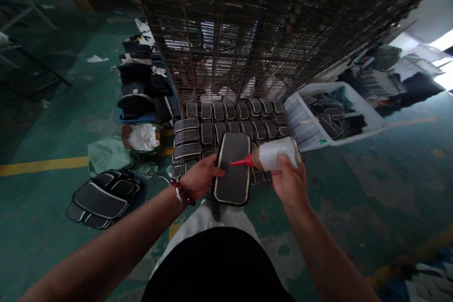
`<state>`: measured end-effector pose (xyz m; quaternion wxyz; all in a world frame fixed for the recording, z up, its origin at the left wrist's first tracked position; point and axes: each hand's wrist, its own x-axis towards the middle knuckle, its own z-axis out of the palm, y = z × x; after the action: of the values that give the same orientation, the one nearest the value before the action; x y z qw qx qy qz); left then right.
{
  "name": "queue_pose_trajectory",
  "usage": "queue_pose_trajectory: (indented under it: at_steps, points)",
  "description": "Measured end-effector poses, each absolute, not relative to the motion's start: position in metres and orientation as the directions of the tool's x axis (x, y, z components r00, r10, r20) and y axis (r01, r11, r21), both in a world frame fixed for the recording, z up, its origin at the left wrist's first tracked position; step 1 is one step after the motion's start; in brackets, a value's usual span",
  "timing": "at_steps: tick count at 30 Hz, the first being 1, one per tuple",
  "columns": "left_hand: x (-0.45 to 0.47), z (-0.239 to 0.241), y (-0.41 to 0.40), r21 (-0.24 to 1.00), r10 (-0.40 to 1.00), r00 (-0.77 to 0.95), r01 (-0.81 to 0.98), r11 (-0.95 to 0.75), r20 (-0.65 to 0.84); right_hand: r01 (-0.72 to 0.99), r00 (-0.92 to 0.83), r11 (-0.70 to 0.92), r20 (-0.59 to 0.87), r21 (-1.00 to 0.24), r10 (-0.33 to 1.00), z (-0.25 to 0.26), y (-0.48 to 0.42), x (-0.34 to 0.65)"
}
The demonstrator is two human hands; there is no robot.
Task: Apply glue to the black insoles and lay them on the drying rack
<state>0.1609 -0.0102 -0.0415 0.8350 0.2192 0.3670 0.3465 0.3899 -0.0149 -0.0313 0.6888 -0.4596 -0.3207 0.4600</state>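
My left hand (201,175) grips a dark, rounded rectangular panel (233,184) by its left edge, thumb on its face. A pale line runs round the panel's border. In my right hand (290,181) is a squeeze bottle (278,155) wrapped in white, lying on its side with a red nozzle (242,162). The nozzle tip points left over the panel's upper middle; whether it touches the surface I cannot tell. Below and behind the panel, rows of similar smaller dark pieces (207,133) with pale borders lie on a wire rack.
Tall stacked wire racks (226,23) rise directly ahead. A white plastic bin (311,144) with dark pieces stands at right. On the left floor are a pile of dark panels (101,198), a green cloth bag (102,153) and stacked black material (136,75).
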Motion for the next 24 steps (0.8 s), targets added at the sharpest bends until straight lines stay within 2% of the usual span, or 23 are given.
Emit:
queue_pose_trajectory:
  at_steps: [3, 7, 10, 12, 14, 16, 17, 19, 24]
  points:
    - [0.158, -0.037, -0.005, 0.615, 0.727, 0.469, -0.397, 0.681, -0.502, -0.329, 0.309, 0.118, 0.012, -0.937, 0.951, -0.026, -0.013, 0.401]
    - [0.161, -0.033, -0.001, 0.616, 0.713, 0.482, -0.374, 0.693, -0.509, -0.323, 0.383, 0.296, 0.161, -0.899, 0.91, -0.019, 0.006, 0.413]
    - [0.166, -0.037, 0.005, 0.627, 0.711, 0.496, -0.36, 0.691, -0.498, -0.335, 0.402, 0.303, 0.156, -0.892, 0.902, -0.022, 0.012, 0.415]
    - [0.172, -0.043, 0.013, 0.637, 0.714, 0.493, -0.351, 0.686, -0.498, -0.385, 0.381, 0.211, 0.054, -0.898, 0.923, -0.03, 0.01, 0.417]
    - [0.179, -0.051, 0.023, 0.648, 0.721, 0.475, -0.342, 0.68, -0.505, -0.483, 0.302, 0.021, -0.144, -0.875, 0.942, -0.041, 0.006, 0.422]
    - [0.19, -0.059, 0.035, 0.653, 0.726, 0.454, -0.341, 0.677, -0.516, -0.615, 0.222, -0.175, -0.382, -0.769, 0.897, -0.051, 0.007, 0.432]
    - [0.197, -0.064, 0.042, 0.651, 0.725, 0.447, -0.339, 0.679, -0.524, -0.682, 0.206, -0.224, -0.477, -0.696, 0.854, -0.056, 0.011, 0.44]
    - [0.213, -0.075, 0.056, 0.645, 0.719, 0.431, -0.332, 0.688, -0.545, -0.804, 0.22, -0.2, -0.593, -0.56, 0.775, -0.062, 0.024, 0.464]
    - [0.27, -0.129, 0.098, 0.648, 0.724, 0.305, -0.322, 0.69, -0.619, -0.957, 0.237, 0.044, -0.684, -0.287, 0.69, -0.081, 0.076, 0.565]
